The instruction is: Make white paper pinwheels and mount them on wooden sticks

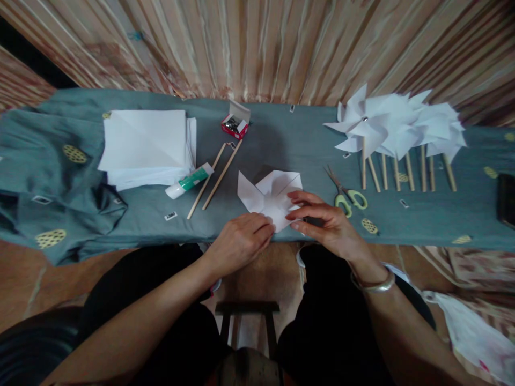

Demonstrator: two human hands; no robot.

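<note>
Across the middle of the frame, a grey-green cloth (308,142), with a striped curtain (257,48) along the top. Upper right: overlapping white pinwheels (396,123) on wooden stems. Left of centre: stacked white paper sheets (147,139). Just below centre: right hand (332,222), fingers bent and apart, tips at the right side of a white paper piece (276,201); left hand (243,236), fingertips pinched together on its lower edge. Paper piece: near the frame's centre, close to the cloth's lower edge, with a pointed flap at left. Left of it: two wooden sticks (222,175), then a green-and-white tube (190,180). Right of centre: green-handled scissors (344,193), blades slightly parted. Upper centre: open red box (230,130) of small metallic pieces (231,123).
</note>
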